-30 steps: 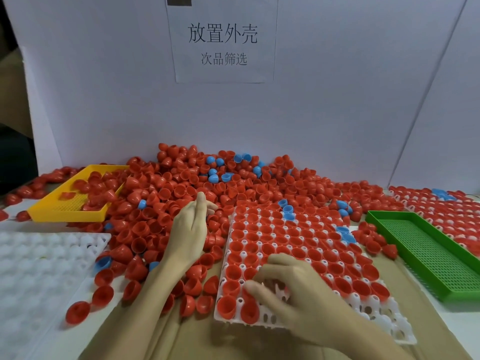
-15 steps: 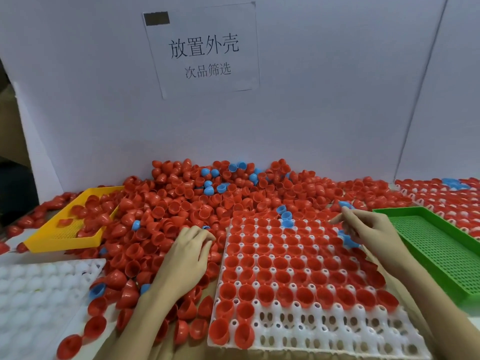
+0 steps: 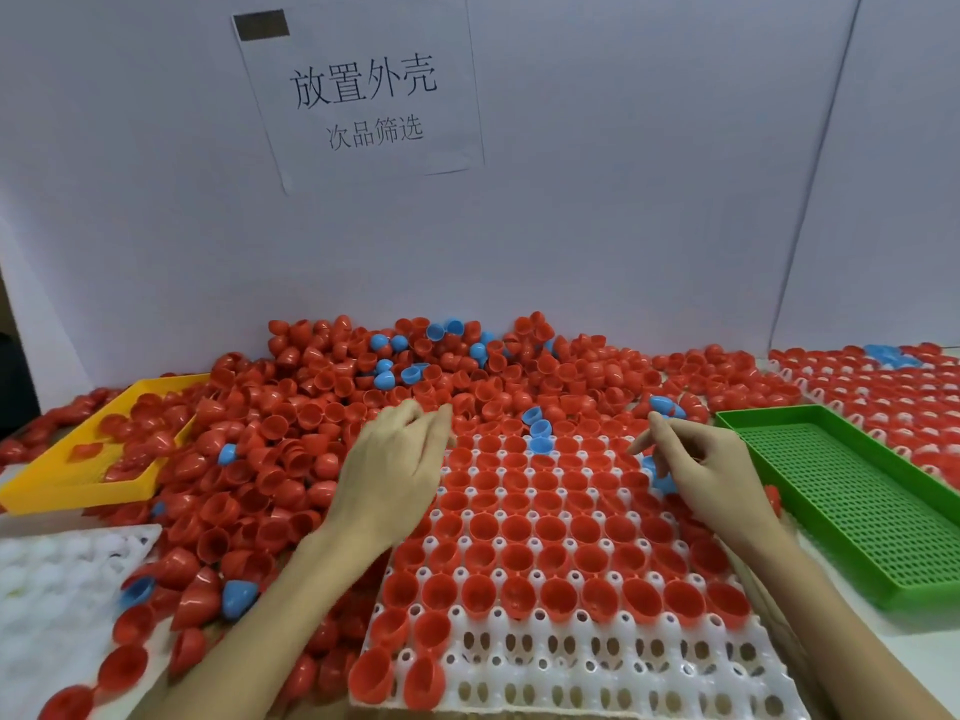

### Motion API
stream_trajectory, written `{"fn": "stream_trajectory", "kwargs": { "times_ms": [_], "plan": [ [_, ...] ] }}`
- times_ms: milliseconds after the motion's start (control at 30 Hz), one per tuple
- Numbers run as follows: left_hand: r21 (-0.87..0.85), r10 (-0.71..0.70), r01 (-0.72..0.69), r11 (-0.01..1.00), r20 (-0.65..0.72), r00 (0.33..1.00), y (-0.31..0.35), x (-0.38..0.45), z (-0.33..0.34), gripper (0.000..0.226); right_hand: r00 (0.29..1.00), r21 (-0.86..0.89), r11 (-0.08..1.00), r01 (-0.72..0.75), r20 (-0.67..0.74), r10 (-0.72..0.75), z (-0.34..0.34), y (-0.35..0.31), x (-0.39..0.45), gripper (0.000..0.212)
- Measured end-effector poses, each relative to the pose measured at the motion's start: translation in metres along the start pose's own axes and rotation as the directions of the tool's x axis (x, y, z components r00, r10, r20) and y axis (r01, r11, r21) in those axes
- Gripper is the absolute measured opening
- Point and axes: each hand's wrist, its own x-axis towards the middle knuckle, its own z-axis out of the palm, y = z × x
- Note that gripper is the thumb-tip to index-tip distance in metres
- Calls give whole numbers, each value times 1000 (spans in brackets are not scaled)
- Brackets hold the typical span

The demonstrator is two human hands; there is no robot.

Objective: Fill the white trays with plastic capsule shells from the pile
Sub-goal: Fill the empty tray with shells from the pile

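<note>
- Head view: a moulded white tray [image 3: 597, 662] of round cups with pierced posts between them sits front and centre on the worktop [image 3: 914, 636], most cups filled with glossy red half-shells, opening up; the nearest two rows mostly bare.
- A few sky-blue shells [image 3: 537, 433] sit in the tray's far rows.
- Behind and to the left, the pile [image 3: 322, 423] of smooth red domed shells spreads to the white backboard [image 3: 623, 200], a scatter of blue ones among them.
- Left hand [image 3: 395, 470] lies palm down over the tray's far left corner, fingers loosely bent and reaching onto the pile's edge; whether it holds a shell I cannot tell.
- Right hand [image 3: 701, 470] hovers over the tray's far right side, fingers curled, blue shells showing at its palm and one just beyond its fingertips; the grip is not clear.
- A yellow perforated tray [image 3: 67, 485] far left holds red shells; a green mesh-bottomed tray [image 3: 852, 511] lies right of the right hand.
- A second white tray [image 3: 57, 579], empty-cupped, is near left; a filled tray [image 3: 893, 402] sits far right.
- A paper sign [image 3: 363, 96] with printed characters hangs on the backboard.
</note>
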Motion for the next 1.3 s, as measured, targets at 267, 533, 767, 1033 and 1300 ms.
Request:
{"fn": "stream_trajectory", "kwargs": {
  "times_ms": [267,533,767,1033,1300],
  "plan": [
    [185,50,-142,972,431,901,1,124,59,24,999,6,1000,21,24,-21,1,-5,-1,43],
    [299,-99,-164,940,700,707,-8,149,96,68,999,-1,999,38,16,-38,-2,-4,1,44],
    [198,70,-146,969,346,936,-20,135,78,30,1000,9,1000,6,-16,-6,-4,-4,-1,43],
    [-287,33,-59,956,-94,995,-4,88,16,25,998,67,996,-57,-7,57,-8,-12,-1,40],
    [-698,12,40,715,70,997,66,-24,-6,19,846,449,876,-175,524,-99,-17,-65,-14,40]
  ]
}}
